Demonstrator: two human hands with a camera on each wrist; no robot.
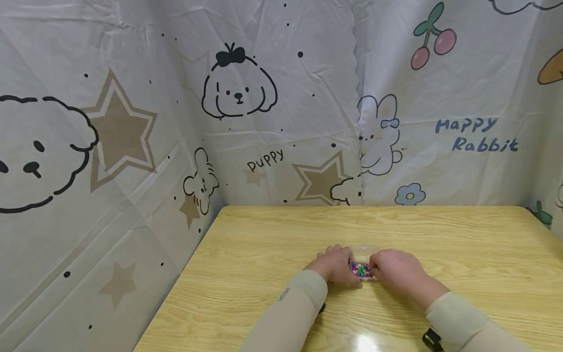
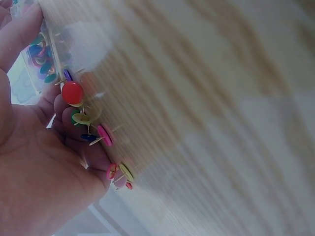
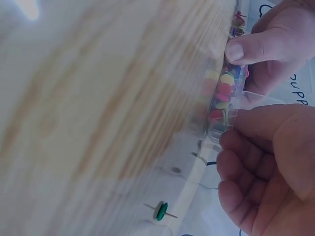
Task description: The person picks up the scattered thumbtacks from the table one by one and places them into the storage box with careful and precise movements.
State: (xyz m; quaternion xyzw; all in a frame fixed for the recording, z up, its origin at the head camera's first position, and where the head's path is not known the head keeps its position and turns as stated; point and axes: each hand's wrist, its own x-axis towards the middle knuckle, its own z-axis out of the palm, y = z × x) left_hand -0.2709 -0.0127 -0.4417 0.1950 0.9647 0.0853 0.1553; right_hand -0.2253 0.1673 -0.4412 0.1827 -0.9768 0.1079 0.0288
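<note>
Found clear box (image 1: 364, 253) of thumbtacks (image 1: 360, 270) on counter (image 1: 246, 244), lower right of centre in head frame. Noted left grip (image 1: 337, 266) curled around its left end, right grip (image 1: 398, 269) nearly closed at its right end; could not confirm anything pinched there. Recorded green tack (image 3: 161, 211) at bottom centre, right wrist frame.

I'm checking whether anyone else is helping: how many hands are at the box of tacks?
2: the left hand holds the left side of the clear box, and the right hand has its fingertips at the right end. No others are in view.
</note>
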